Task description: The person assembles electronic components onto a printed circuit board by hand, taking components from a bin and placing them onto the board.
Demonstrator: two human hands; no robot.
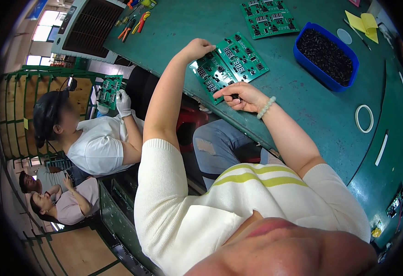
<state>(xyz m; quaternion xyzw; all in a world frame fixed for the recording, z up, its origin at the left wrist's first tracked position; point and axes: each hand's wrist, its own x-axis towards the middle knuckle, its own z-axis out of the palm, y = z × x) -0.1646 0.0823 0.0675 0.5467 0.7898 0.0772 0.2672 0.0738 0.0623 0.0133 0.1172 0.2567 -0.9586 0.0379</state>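
Observation:
A green circuit board panel (pixel 227 69) lies near the table's edge, populated with digit displays and small black components. At its far left corner is my left hand (pixel 198 48), fingers bent and closed on the board's edge; the fingertips are partly hidden. My right hand (pixel 243 97) is at the panel's near edge, its index finger reaching onto the board. The other fingers curl in, and a small black part (pixel 235 96) shows between them. Farther right stands a blue bin (pixel 326 85) filled with small black parts.
More green circuit boards (pixel 269 18) lie at the far side. Pliers (pixel 127 28) sit far left; a yellow pad (pixel 363 24), a round clear lid (pixel 344 36) and a pale ring (pixel 364 118) are to the right. A gloved co-worker (pixel 102 147) holds another board at left.

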